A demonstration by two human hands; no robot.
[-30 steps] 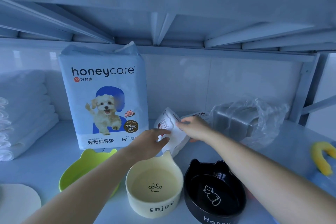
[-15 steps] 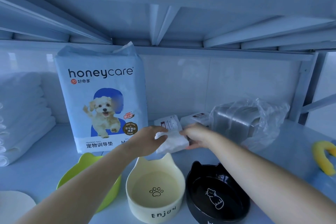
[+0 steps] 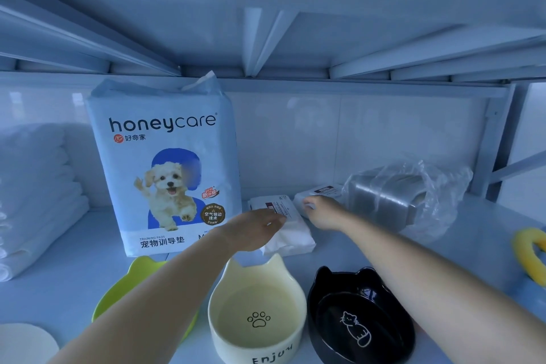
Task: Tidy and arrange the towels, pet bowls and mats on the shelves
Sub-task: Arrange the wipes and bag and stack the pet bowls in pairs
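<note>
Where the smooth metal shelf [image 3: 88,263] holds stock: soft white packet [image 3: 292,235], flat, lying just beside the upright glossy pad pack [image 3: 168,168]; left hand [image 3: 254,230] laid on it, fingers straight, together. Behind it, second packet [image 3: 325,190]; right hand [image 3: 323,213] touches its edge, finger state unclear, blurred. Front row, round, cat-eared: cream bowl [image 3: 257,313], black bowl [image 3: 359,316], green bowl [image 3: 118,295].

The left hand [image 3: 254,230] is facing palm down, fingers fairly straight; the right hand [image 3: 323,213] is sitting farther forward, its blurred fingers seemingly curling downward.
</note>
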